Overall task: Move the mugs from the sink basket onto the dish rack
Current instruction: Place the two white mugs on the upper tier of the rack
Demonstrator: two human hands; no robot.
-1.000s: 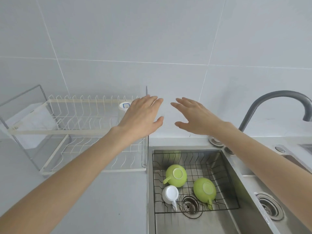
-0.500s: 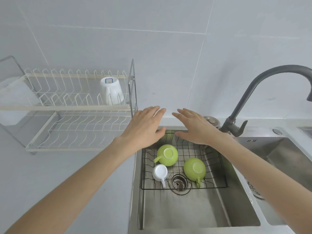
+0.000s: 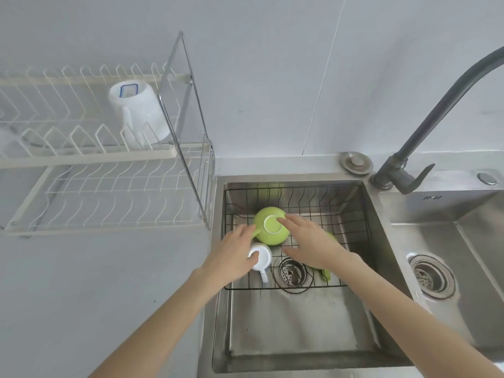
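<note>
**Both hands in the sink basket, nothing gripped yet**

Left hand (image 3: pixel 234 253), centre of frame: fingers spread, lying over the small white mug (image 3: pixel 260 258). That mug is upside down at the basket's left side, handle pointing to the bottom of the frame. Fingertips reach the handle side of the green mug (image 3: pixel 270 226). Not closed on either one.

Right hand (image 3: pixel 308 241), just right of centre: fingers apart, fingertips on the upturned base of the same green mug, which sits inverted in the middle of the wire basket (image 3: pixel 351 214). No grip that I can see.

Second green mug (image 3: pixel 326 274): mostly hidden under the right wrist; only its handle and a sliver of its body show, at the basket's front right.

Basket sits inside the left sink bowl (image 3: pixel 286 331), over the drain (image 3: pixel 291 272).

Dish rack (image 3: pixel 109 186), upper left of frame, on the worktop (image 3: pixel 81 296) just beside the sink. One white mug (image 3: pixel 141 113) already upside down on the top tier, right end. Lower tier holds no mugs.

Tap (image 3: pixel 436 110) at upper right.
</note>
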